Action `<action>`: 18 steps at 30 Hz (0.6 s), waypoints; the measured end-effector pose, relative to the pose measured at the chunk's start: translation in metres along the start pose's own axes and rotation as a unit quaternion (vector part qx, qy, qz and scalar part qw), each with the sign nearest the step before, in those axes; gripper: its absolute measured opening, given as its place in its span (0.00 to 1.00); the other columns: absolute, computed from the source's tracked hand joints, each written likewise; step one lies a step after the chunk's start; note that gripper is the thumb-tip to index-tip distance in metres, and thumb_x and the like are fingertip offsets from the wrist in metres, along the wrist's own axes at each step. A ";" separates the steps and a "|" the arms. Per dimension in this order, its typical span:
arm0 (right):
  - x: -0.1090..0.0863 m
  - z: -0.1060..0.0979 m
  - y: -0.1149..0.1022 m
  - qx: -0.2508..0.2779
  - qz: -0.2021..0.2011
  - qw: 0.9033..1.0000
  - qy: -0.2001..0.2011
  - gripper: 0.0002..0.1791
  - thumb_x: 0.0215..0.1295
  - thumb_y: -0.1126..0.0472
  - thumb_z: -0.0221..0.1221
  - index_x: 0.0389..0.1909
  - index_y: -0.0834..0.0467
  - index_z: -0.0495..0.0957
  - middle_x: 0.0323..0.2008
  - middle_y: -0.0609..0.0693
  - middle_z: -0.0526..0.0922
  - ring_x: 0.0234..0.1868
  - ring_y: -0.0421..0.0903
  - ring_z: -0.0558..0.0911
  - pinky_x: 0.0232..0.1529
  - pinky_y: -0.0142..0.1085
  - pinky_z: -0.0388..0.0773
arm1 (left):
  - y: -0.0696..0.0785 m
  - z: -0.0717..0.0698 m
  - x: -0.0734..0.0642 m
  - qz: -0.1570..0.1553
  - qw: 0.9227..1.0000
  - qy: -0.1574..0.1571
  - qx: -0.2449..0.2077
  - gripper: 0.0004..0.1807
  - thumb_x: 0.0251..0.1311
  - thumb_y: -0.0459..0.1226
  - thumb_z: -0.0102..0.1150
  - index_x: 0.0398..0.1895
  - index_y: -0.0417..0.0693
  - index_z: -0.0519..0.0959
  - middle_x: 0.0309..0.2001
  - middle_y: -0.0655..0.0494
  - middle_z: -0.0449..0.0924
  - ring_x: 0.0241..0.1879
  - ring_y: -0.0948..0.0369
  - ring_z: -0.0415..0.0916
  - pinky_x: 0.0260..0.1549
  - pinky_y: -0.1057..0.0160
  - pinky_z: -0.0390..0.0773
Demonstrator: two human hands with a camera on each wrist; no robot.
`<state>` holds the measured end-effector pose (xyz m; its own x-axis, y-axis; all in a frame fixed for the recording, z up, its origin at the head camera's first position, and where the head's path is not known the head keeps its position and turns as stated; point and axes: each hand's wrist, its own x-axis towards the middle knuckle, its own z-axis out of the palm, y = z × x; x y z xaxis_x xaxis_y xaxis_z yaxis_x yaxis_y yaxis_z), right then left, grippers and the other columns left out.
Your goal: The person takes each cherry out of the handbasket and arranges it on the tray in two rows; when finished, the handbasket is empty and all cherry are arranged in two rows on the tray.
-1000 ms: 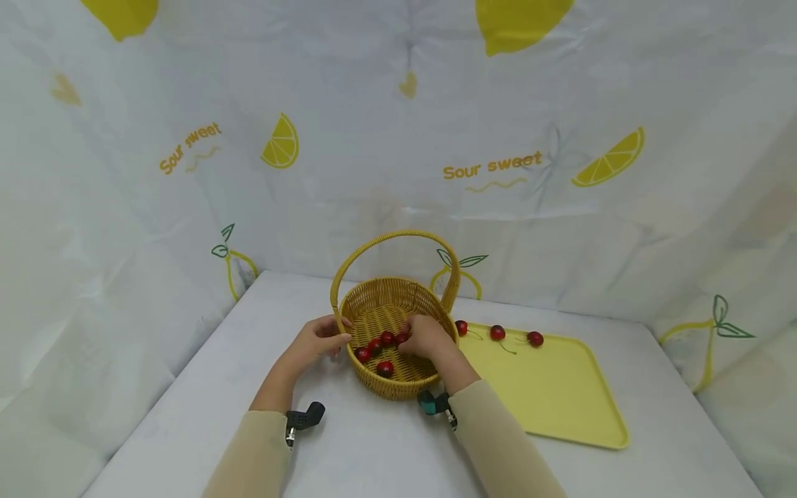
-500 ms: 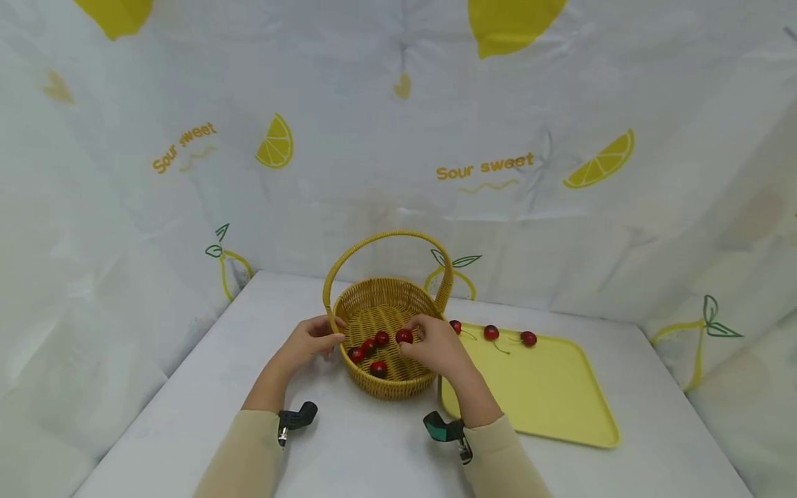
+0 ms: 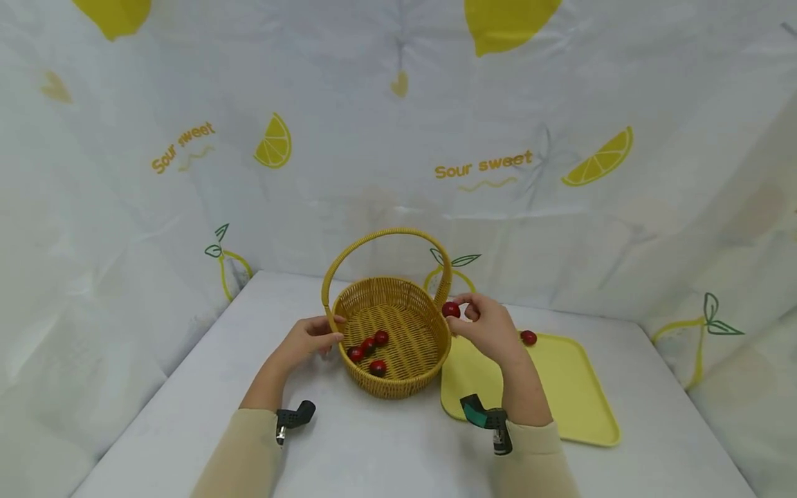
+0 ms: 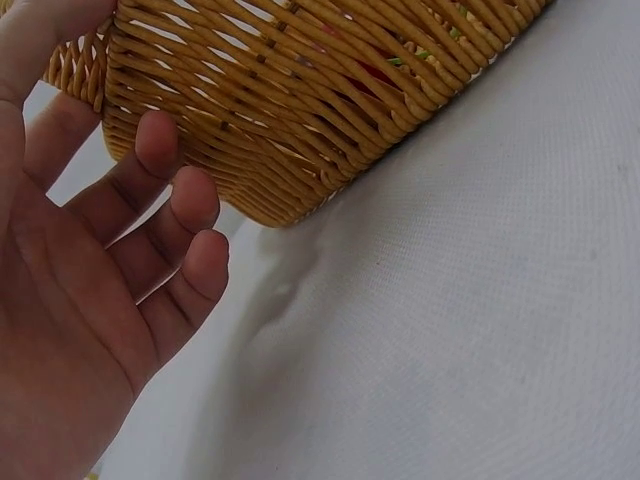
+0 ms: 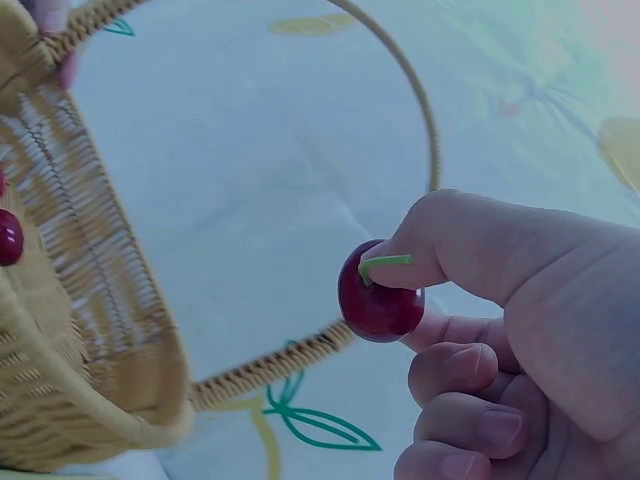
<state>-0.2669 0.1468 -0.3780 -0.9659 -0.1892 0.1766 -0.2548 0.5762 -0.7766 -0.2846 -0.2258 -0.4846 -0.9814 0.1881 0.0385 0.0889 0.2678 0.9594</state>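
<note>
My right hand (image 3: 488,328) pinches a dark red cherry (image 3: 451,310) between thumb and forefinger, just right of the basket's rim and above the tray's far left corner. A short green stem (image 5: 388,262) shows on this cherry in the right wrist view, where the other fingers are curled into the palm. On the opposite side, my left hand (image 3: 308,339) holds the rim of the round woven basket (image 3: 391,389) at the foot of its tall handle (image 3: 398,232). Its lower fingers (image 4: 190,200) bend loosely beside the wicker wall. Several cherries (image 3: 378,368) lie at the basket's near left.
A yellow tray (image 3: 585,394) lies right of the basket, partly behind my right forearm. One cherry (image 3: 528,337) shows at its far edge; the hand hides the part of that edge nearer the basket. A white lemon-print curtain (image 3: 349,173) closes off the table's back.
My right hand has lifted one cherry out of the basket and carried it right, past the rim to over the tray. The left hand keeps its hold on the basket.
</note>
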 end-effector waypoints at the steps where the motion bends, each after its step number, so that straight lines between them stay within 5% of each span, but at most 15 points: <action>1: 0.000 -0.004 0.001 -0.002 0.003 1.000 0.005 0.17 0.66 0.57 0.66 0.52 0.60 0.78 0.28 0.50 0.62 0.26 0.46 0.61 0.26 0.37 0.60 | 0.000 0.000 0.000 0.000 1.000 0.001 0.000 0.22 0.68 0.37 0.67 0.63 0.43 0.79 0.39 0.50 0.81 0.31 0.55 0.73 0.32 0.57 0.77; 8: -0.001 -0.033 0.018 -0.005 0.038 0.998 0.041 0.21 0.69 0.56 0.66 0.57 0.60 0.76 0.32 0.52 0.64 0.29 0.47 0.67 0.26 0.36 0.66 | 0.000 -0.002 0.004 -0.003 1.000 -0.004 0.003 0.24 0.67 0.39 0.68 0.64 0.44 0.79 0.39 0.50 0.81 0.30 0.56 0.73 0.33 0.58 0.76; 18: -0.002 -0.065 0.048 -0.012 0.066 0.988 0.137 0.25 0.70 0.51 0.64 0.61 0.59 0.74 0.25 0.50 0.61 0.18 0.44 0.59 0.18 0.38 0.60 | -0.002 -0.002 0.003 -0.006 1.000 -0.003 0.002 0.24 0.66 0.39 0.68 0.63 0.43 0.79 0.40 0.51 0.82 0.30 0.56 0.73 0.32 0.59 0.76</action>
<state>-0.2803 0.2265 -0.3769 -0.9660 0.1088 0.2345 -0.1240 0.6008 -0.7897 -0.2877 -0.2277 -0.4862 -0.9814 0.1904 0.0243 0.0769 0.2740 0.9586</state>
